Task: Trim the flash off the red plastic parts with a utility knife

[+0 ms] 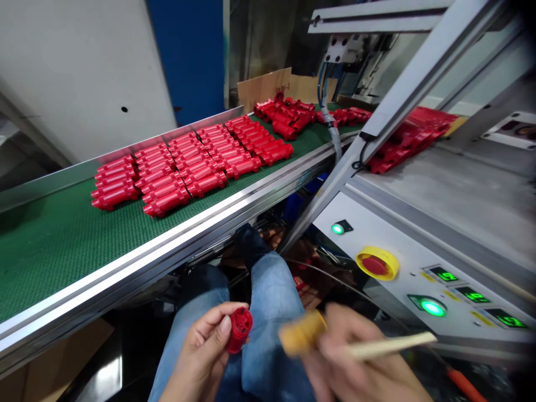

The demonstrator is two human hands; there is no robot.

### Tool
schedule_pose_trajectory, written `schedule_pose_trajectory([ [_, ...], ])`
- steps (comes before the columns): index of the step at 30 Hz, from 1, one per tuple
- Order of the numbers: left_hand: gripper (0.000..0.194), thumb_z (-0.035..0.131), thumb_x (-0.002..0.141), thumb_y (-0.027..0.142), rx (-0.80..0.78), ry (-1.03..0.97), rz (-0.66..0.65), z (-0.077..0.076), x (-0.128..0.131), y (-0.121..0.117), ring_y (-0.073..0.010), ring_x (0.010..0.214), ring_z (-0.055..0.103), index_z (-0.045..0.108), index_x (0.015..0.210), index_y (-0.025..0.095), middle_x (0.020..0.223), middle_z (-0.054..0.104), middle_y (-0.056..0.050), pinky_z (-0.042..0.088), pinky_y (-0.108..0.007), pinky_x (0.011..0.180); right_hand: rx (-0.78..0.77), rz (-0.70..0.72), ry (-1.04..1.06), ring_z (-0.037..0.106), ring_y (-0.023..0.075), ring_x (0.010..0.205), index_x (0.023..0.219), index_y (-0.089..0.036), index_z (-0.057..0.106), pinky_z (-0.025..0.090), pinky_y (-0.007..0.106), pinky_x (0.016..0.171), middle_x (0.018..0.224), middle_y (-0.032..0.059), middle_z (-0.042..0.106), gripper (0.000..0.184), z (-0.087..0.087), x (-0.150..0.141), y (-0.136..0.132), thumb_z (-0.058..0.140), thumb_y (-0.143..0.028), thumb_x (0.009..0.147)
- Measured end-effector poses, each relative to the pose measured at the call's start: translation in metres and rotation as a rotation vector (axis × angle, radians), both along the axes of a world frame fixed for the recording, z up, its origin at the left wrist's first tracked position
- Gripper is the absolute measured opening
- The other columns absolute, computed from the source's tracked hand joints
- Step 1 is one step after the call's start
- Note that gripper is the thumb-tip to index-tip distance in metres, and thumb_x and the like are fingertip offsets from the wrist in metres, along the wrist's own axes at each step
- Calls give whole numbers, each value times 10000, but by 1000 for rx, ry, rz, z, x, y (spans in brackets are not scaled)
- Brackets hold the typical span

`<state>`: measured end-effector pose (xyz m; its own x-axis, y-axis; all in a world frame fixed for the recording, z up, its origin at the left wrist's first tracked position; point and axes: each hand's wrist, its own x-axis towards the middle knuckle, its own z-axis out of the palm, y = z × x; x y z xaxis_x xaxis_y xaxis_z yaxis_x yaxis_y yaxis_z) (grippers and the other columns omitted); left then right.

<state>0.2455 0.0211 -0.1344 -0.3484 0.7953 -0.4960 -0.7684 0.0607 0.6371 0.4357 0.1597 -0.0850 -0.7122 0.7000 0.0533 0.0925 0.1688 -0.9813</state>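
Observation:
In the head view, my left hand point(205, 349) is closed round a red plastic tubular part point(240, 329). The part's open end, with small holes inside, faces up toward me. My right hand point(352, 352), blurred by motion, grips what looks like a small mallet point(304, 333) with a yellow head and a pale wooden handle. The yellow head is to the right of the red part and apart from it. Both hands are above my lap.
A green conveyor belt point(54, 251) with a metal rail carries rows of red tubular parts point(201, 159). Loose red parts point(288, 114) are heaped by a cardboard sheet point(268, 86). At right stands a machine panel with an emergency stop button point(377, 263) and green displays.

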Motion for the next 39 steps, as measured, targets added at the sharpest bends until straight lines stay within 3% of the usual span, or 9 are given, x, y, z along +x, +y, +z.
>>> schedule_pose_trajectory([
  [3, 405, 803, 836, 469, 100, -77, -43, -5, 0, 0, -189, 703, 672, 804, 1050, 126, 803, 768, -118, 528, -283, 665, 157, -44, -16, 755, 95, 911, 988, -270, 771, 596, 136, 854, 948, 14, 792, 90, -3, -22, 0, 735, -318, 922],
  [5, 411, 726, 890, 525, 154, -87, -86, -9, 0, 1, -156, 563, 635, 777, 1007, 134, 699, 744, -99, 479, -238, 520, 261, 2, 42, 758, 82, 917, 1014, -283, 787, 593, 105, 862, 970, -7, 798, 161, -5, -32, -5, 771, -198, 878],
  [8, 426, 601, 963, 567, 164, -91, -149, -13, 1, 0, -100, 387, 541, 712, 903, 160, 577, 701, -59, 382, -178, 392, 288, 117, 175, 764, 81, 904, 1067, -263, 784, 601, 98, 871, 992, -6, 800, 263, -6, -38, -13, 795, -130, 840],
  [13, 450, 597, 961, 591, 173, -95, -199, -15, 3, -1, -56, 321, 461, 678, 859, 161, 504, 669, -34, 328, -130, 343, 229, 218, 188, 757, 88, 963, 1113, -245, 775, 588, 118, 910, 1049, 5, 794, 301, -10, -40, -14, 800, -121, 840],
  [23, 537, 569, 950, 646, 131, -134, -218, -12, 5, 1, -45, 310, 458, 670, 768, 151, 452, 647, -38, 328, -99, 321, 196, 290, 241, 754, 89, 972, 1149, -245, 750, 587, 137, 892, 1079, 12, 781, 344, -14, -40, -12, 789, -92, 843],
  [30, 535, 508, 997, 598, 156, -169, -270, -12, 6, 0, -43, 279, 347, 659, 738, 155, 433, 619, -27, 298, -120, 298, 160, 277, 234, 760, 105, 944, 1089, -224, 776, 590, 149, 867, 1029, 23, 791, 260, -16, -39, -14, 805, -146, 842],
  [39, 498, 503, 1012, 556, 184, -145, -221, -19, 8, -2, -59, 303, 388, 683, 770, 160, 424, 573, -3, 328, -131, 325, 221, 173, 196, 772, 84, 915, 1048, -220, 769, 608, 109, 874, 1025, 12, 799, 197, -14, -40, -22, 798, -178, 858],
])
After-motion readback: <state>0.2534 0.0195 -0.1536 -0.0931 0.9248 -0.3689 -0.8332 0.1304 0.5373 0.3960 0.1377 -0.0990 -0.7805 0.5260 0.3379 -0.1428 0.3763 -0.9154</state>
